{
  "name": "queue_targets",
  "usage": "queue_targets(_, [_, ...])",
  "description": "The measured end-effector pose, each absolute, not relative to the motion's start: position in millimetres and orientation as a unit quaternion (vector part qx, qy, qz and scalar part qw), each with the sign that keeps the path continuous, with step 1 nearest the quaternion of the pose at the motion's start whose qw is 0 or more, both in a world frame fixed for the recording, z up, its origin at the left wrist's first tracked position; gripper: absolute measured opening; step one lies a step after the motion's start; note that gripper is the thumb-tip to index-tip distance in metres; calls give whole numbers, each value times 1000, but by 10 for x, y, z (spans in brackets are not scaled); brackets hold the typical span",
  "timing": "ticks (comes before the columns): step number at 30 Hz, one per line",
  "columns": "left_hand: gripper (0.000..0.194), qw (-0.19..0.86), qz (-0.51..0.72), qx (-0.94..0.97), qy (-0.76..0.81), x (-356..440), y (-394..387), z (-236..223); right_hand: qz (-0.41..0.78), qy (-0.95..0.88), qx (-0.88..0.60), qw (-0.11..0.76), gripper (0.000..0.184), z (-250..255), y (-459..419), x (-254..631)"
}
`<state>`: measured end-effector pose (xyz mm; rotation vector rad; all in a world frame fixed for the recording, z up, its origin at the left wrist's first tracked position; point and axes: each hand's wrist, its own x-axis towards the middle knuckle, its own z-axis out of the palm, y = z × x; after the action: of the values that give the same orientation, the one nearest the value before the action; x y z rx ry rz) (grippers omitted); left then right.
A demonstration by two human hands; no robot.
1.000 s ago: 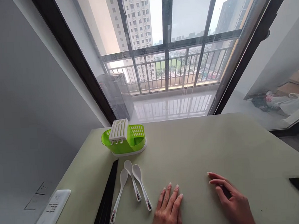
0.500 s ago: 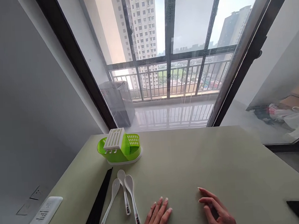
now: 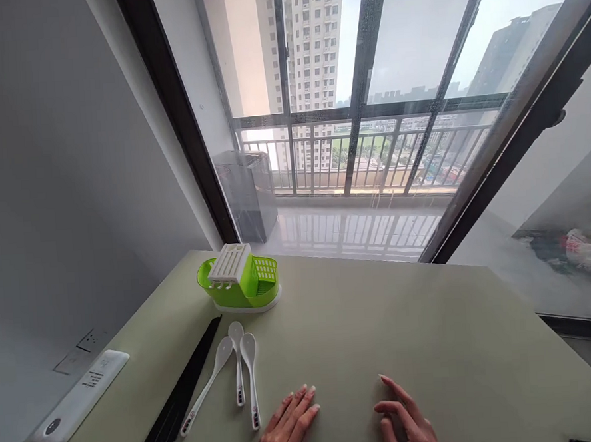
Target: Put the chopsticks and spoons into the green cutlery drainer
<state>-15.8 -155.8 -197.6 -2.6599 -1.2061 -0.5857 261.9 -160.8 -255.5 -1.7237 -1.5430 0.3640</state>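
Note:
My left hand (image 3: 288, 427) lies flat on the pale green table (image 3: 407, 334), fingers stretched out, holding nothing. Just left of it lie three white spoons (image 3: 238, 371), bowls pointing away from me, and a bundle of black chopsticks (image 3: 185, 388). My right hand (image 3: 405, 422) rests on the table with fingers loosely curved and apart, nothing in it. A green cutlery holder (image 3: 242, 284) with a white slotted insert stands at the far left of the table.
A white power strip (image 3: 79, 401) lies along the table's left edge by the grey wall. Behind the table, a large window looks onto a balcony with a railing and a grey bin (image 3: 246, 194). Bags lie on the floor at right (image 3: 585, 246).
The view has tilted up and swung right; both hands sit lower in the frame and have drawn a little toward me. The dark object at the right edge has left the view.

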Motion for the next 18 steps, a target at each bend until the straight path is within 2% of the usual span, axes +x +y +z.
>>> queue_targets(10, [62, 33, -211, -870, -445, -73, -1646, -1868, 96, -645, -675, 345, 34, -2491, -1613, 2572])
queue_targets(18, [59, 54, -224, -873, -430, -127, -1631, -1990, 101, -677, -657, 316, 29, -2762, -1527, 2788])
